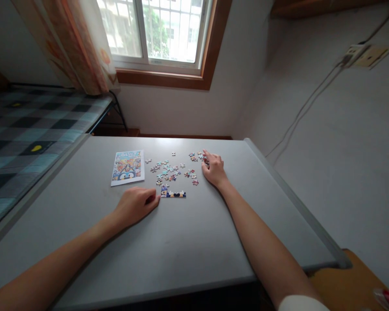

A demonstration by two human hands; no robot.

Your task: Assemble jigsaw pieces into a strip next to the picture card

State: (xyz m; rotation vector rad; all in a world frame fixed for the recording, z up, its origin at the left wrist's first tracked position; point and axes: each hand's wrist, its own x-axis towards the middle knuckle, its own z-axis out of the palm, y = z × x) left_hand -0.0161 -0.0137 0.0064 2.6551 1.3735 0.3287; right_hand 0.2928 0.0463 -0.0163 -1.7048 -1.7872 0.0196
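Observation:
My left hand (135,205) rests on the table with its fingers curled in. Its fingertips are at the left end of a short strip of joined jigsaw pieces (176,195), and I see nothing held in them. Toward the far right of the pieces, my right hand (214,169) lies with fingers apart over a small cluster of puzzle pieces (201,157), partly covering them. Between the hands, loose puzzle pieces (167,169) are scattered, and another group of pieces (192,175) sits just left of my right hand. A printed picture sheet (128,167) lies beyond my left hand.
The grey table (181,250) has a raised edge (298,201) on its right, along the wall. A bed with a checked cover (48,116) stands to the left. Cables (306,103) hang from a wall socket (355,55). The window (158,32) is ahead.

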